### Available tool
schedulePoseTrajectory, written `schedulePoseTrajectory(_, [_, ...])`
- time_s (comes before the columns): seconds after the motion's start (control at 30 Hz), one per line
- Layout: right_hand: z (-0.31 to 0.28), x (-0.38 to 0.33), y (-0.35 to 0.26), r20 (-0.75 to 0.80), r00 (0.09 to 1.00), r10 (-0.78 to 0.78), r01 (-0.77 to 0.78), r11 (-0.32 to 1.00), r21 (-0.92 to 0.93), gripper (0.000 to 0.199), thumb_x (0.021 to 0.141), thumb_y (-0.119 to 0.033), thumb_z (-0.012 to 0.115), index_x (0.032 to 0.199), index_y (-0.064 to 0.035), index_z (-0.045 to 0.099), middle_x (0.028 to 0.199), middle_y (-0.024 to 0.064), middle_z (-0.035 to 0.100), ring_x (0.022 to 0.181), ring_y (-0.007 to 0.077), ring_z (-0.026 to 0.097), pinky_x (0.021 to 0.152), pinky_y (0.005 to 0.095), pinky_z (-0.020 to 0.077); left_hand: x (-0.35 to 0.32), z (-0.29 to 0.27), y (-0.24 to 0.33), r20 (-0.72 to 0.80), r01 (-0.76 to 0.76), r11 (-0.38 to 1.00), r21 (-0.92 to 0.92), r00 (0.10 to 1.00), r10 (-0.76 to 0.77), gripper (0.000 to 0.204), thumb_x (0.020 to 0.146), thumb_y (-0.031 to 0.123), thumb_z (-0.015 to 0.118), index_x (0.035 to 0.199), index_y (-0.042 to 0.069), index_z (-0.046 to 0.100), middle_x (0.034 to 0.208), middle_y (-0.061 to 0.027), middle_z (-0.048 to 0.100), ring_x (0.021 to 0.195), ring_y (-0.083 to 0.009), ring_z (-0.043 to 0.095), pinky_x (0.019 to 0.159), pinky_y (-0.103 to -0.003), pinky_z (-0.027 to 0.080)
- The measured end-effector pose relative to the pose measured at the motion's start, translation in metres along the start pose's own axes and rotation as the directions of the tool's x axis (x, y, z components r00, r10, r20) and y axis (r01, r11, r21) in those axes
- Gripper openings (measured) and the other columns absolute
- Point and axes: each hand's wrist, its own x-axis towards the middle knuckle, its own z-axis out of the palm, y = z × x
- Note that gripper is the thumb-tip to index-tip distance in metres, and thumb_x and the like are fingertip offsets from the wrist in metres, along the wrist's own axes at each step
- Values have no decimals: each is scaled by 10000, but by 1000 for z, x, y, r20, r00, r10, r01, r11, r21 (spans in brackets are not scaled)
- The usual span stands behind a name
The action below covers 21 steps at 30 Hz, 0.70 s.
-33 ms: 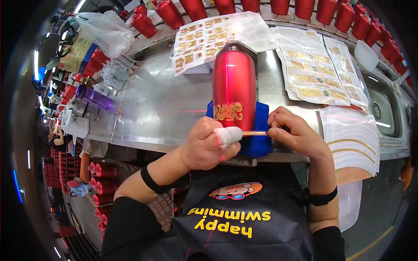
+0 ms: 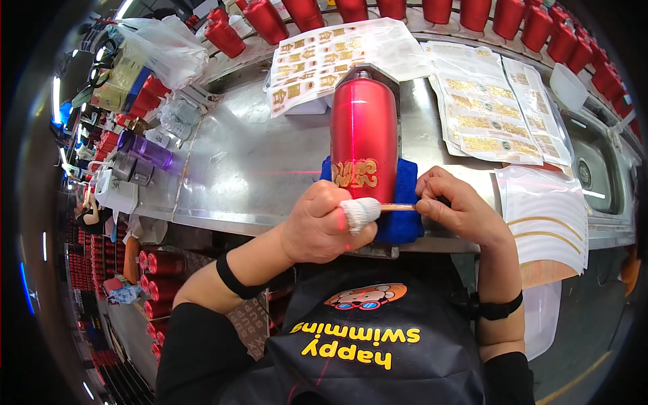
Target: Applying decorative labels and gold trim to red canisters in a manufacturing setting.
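A glossy red bottle (image 2: 364, 128) lies on its side, its neck pointing away from me, in a holder partly hidden beneath it. An ornate gold design (image 2: 358, 174) decorates its side near my end. Across that near end runs a thin gold strip (image 2: 398, 207). My left hand (image 2: 327, 219), with white fabric wrapped around a finger, is closed at the strip's left end. Thumb and fingers of my right hand (image 2: 455, 206) pinch the other end. Under the bottle's near part is a blue cloth (image 2: 405, 226).
Sheets of gold decals (image 2: 489, 108) lie at right, with another decal sheet (image 2: 317, 61) behind the bottle. White sheets with curved gold strips (image 2: 543, 223) overhang the metal table (image 2: 236, 162). Several red bottles (image 2: 439, 8) line the back. A sink (image 2: 594, 162) is far right, a purple bottle (image 2: 155, 154) left.
My left hand has shifted slightly to the right. The red bottle sits a touch further right, and the bottles along the back have moved slightly right. My right hand has barely moved.
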Motion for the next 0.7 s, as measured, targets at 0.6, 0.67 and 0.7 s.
schedulePoseTrajectory(0.6, [4,3,-8,-22,1000,10,-9,999,42,212,883,-177,652,794,-31,527,905,83,503,853,222,489,780,302,417,8,2,-12,50,-155,988,20,987,154,245,519,93,720,749,153,663,1024,-5,587,847,-216,505,645,-364,441])
schedulePoseTrajectory(0.67, [4,4,-10,-41,999,-20,21,1000,18,214,883,-179,653,790,-31,529,897,84,502,853,229,488,780,305,415,0,-4,-8,44,-86,996,19,995,85,250,514,97,717,752,152,662,1023,-14,587,845,-219,506,642,-367,437])
schedulePoseTrajectory(0.7, [6,6,-13,-34,999,-3,4,1000,25,216,882,-180,654,786,-30,531,897,86,501,853,233,488,780,310,415,-6,-6,-5,36,-8,1000,21,999,7,255,510,102,714,755,150,662,1022,-22,587,844,-223,507,639,-370,432])
